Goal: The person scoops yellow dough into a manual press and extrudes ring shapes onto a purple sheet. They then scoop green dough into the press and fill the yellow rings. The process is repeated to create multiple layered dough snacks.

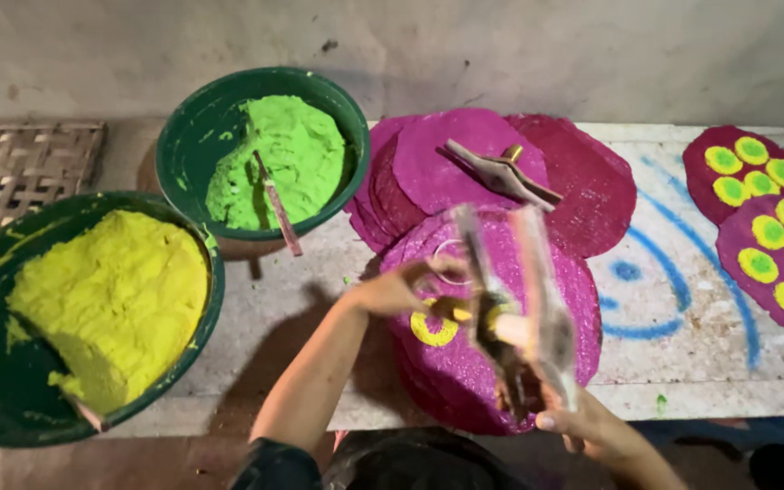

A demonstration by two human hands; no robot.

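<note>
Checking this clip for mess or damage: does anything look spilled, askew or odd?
Mostly tidy. Small green specks dot the table near its front edge, and paste smears the green bowl wall. A spare tool lies loose on the purple discs. The right hand tool is blurred.

Dim scene lit from above, dark vignetted corners, motion-blurred tool (514, 299), soft arm shadow leftward.
</note>
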